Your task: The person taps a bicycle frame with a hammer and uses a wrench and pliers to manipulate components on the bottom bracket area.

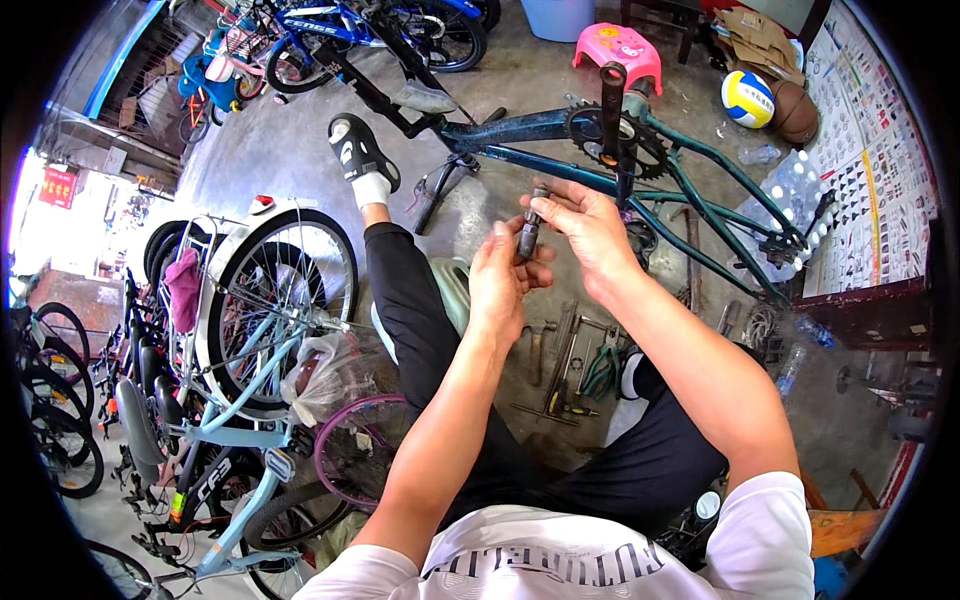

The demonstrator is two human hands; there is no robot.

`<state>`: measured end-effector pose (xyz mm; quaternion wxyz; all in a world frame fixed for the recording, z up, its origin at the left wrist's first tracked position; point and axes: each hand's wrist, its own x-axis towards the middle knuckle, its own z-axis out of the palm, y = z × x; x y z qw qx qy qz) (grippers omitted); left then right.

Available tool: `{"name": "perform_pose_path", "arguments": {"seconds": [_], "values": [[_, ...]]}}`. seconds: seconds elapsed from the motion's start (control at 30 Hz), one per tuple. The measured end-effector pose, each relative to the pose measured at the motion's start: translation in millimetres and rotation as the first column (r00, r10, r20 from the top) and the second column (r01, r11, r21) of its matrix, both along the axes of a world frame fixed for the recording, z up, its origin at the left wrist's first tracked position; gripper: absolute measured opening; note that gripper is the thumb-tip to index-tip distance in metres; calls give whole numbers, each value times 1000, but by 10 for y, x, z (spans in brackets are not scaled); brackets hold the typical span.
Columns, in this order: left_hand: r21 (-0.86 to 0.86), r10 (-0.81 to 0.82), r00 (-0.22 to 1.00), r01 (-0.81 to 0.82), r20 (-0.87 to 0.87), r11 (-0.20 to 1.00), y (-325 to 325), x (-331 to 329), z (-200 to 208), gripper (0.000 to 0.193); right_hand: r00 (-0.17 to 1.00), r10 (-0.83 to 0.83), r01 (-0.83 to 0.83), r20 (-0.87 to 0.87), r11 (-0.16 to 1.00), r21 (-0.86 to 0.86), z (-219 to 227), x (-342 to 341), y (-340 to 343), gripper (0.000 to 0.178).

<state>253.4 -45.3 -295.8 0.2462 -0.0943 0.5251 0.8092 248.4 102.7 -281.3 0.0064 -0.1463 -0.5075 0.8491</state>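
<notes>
Between both hands is a short, dark, greasy metal spindle (530,232), slanting, with thicker bands along it. My left hand (498,282) pinches its lower end, and the fingers of my right hand (585,226) close round its upper end. Just beyond them stands a dark teal bicycle frame (520,160) without wheels. A crank arm (612,100) and a toothed chainring (648,150) are on the frame. Below my hands, hand tools lie on the floor: green-handled pliers (603,368), a hammer (537,358) and several long metal tools.
At left, a light blue bicycle (235,430) with a white-fendered wheel (285,300) crowds in among several others. A pink stool (620,55), a volleyball (747,99) and a brown ball (795,112) are at the back right. Plastic bottles (790,200) lie by the poster-covered wall (880,150).
</notes>
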Motion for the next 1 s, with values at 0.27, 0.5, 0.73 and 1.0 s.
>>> {"name": "perform_pose_path", "arguments": {"seconds": [0.27,0.5,0.73,1.0], "values": [[103,70,996,-75,51,992,16,98,-129,47,1000,24,-24,-3,1000,2,-27,97,2,33],[153,30,998,-37,51,988,5,166,-218,52,999,34,-35,14,999,41,-45,163,15,34],[202,31,996,-47,83,978,30,190,-279,50,999,19,-21,28,998,54,-77,207,41,32],[303,32,991,-70,129,950,54,210,-310,49,999,-16,14,40,998,61,-26,190,36,34]]}}
